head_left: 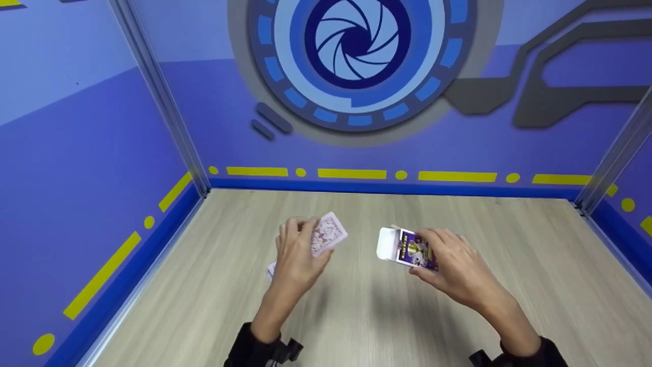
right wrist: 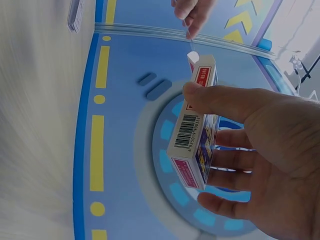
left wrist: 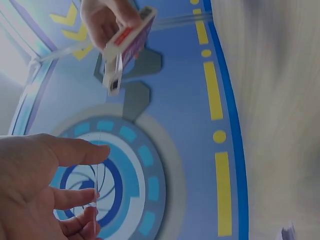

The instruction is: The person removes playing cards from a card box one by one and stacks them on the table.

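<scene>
My left hand (head_left: 296, 257) pinches a playing card (head_left: 330, 234) between thumb and fingers, its pink-and-white patterned face up in the head view. Seen edge-on in the left wrist view, the card is very thin. To the right, my right hand (head_left: 461, 267) grips a small card box (head_left: 418, 251) by its sides, thumb on the barcode side (right wrist: 187, 131). The box has a purple and yellow picture, and its white end flap (head_left: 388, 243) hangs out toward the left hand. A gap separates card and box.
A stack of cards (right wrist: 76, 15) lies on the wooden table (head_left: 356, 306), mostly hidden behind the left hand in the head view. Blue printed panels (head_left: 204, 117) with metal corner posts (head_left: 158, 92) enclose the table at the back and sides.
</scene>
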Available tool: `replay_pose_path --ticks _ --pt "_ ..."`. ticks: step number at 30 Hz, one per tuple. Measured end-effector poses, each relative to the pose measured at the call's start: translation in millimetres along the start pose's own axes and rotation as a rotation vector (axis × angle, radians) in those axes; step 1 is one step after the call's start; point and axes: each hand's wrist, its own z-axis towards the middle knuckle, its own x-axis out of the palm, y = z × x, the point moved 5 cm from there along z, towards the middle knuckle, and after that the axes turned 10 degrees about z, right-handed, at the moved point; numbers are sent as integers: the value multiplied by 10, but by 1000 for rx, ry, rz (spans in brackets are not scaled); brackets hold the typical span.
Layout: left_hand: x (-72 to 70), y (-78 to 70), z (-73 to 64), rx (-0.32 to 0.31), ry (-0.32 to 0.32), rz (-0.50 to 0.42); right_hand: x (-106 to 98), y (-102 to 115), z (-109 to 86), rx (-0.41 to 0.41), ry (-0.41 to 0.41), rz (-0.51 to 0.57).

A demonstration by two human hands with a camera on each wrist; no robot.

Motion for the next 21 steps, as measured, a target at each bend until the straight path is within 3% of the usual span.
replay_pose_path --ticks 4,8,15,21 --pt "-51 217 59 -98 -11 -4 -18 -23 6 12 -6 -4" --pt "-29 426 101 -188 57 7 -28 -37 11 17 -12 -6" --pt "96 707 94 -245 188 47 -21 -37 6 16 -16 -14" --pt "226 843 73 -290 277 46 -13 -42 2 20 -13 -24"
